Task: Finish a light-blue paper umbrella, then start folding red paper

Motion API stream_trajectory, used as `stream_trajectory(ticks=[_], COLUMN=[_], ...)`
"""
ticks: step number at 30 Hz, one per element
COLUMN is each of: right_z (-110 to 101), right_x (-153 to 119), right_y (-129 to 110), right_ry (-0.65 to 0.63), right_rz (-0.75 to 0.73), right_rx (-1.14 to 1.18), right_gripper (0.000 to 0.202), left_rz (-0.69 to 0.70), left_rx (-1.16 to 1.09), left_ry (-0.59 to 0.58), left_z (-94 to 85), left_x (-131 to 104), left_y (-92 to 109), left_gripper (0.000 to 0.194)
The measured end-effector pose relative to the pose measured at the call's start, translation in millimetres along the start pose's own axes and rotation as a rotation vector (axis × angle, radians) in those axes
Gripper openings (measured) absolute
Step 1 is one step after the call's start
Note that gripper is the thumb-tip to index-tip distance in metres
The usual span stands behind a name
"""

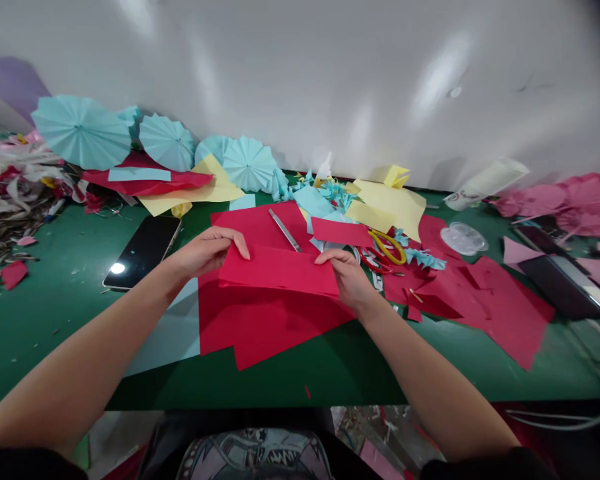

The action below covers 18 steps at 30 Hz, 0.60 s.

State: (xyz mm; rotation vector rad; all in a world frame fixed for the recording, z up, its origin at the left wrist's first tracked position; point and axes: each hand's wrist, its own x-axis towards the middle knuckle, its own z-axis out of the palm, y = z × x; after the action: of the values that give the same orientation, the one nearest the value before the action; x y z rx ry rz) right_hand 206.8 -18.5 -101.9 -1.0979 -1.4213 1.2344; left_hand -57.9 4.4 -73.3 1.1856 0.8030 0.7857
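Observation:
Between my two hands a folded sheet of red paper is held by its ends, above the table. My left hand pinches its left end, thumb on top. Its right end is pinched by my right hand. Beneath lie larger red paper sheets, with a light blue sheet partly under them on the left. A slim silver-grey tool, perhaps a cutter, rests just beyond the held paper. Yellow-handled scissors and red-handled scissors lie near my right hand.
Light blue paper fans lean along the back wall. A black phone lies left of my left hand. Yellow paper, red offcuts and a dark device spread to the right. Tangled scraps heap up at far left.

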Motion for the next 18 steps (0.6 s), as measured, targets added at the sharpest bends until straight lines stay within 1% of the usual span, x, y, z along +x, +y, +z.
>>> stream_trajectory(ticks=[2, 4, 6, 8, 9, 10, 11, 12, 13, 15, 16, 18], right_z=[0.8, 2.8, 5.4, 8.2, 9.4, 10.4, 11.3, 12.0, 12.7, 14.1, 15.1, 17.4], right_x=[0.1, 0.6, 1.6, 2.3, 2.2, 1.5, 0.3, -1.5, -3.7, -8.6, -10.9, -14.5], right_y=[2.6, 4.9, 7.6, 10.6, 12.0, 12.9, 13.2, 12.8, 11.7, 7.8, 5.5, 1.6], right_ry=[-0.012, 0.02, 0.108, 0.224, 0.275, 0.31, 0.323, 0.311, 0.28, 0.171, 0.102, -0.056], right_rz=[0.035, 0.052, 0.028, -0.005, -0.021, -0.04, -0.062, -0.085, -0.114, -0.184, -0.227, -0.325], right_rx=[0.079, 0.135, 0.15, 0.172, 0.176, 0.161, 0.122, 0.058, -0.026, -0.22, -0.309, -0.443], right_gripper=[0.019, 0.014, 0.011, 0.009, 0.01, 0.012, 0.015, 0.019, 0.022, 0.027, 0.028, 0.029], left_rz=[0.002, 0.014, 0.011, -0.014, -0.027, -0.044, -0.079, -0.112, -0.111, -0.094, -0.076, -0.043], left_rx=[-0.034, -0.102, -0.273, -0.52, -0.614, -0.665, -0.679, -0.682, -0.677, -0.64, -0.612, -0.565], left_ry=[0.018, 0.09, 0.191, 0.286, 0.32, 0.364, 0.348, 0.304, 0.268, 0.229, 0.25, 0.35], left_z=[1.5, 5.4, 12.1, 21.7, 27.5, 33.7, 40.2, 46.6, 52.5, 62.1, 65.3, 68.6], left_x=[-0.3, 0.8, 3.7, 7.8, 9.6, 11.1, 12.0, 12.2, 11.8, 9.5, 8.1, 5.6], left_y=[0.7, 1.7, 1.6, -0.7, -2.8, -5.2, -8.0, -10.8, -13.5, -18.3, -20.2, -22.7], left_gripper=[0.018, 0.013, 0.014, 0.015, 0.019, 0.024, 0.027, 0.03, 0.03, 0.025, 0.021, 0.01])
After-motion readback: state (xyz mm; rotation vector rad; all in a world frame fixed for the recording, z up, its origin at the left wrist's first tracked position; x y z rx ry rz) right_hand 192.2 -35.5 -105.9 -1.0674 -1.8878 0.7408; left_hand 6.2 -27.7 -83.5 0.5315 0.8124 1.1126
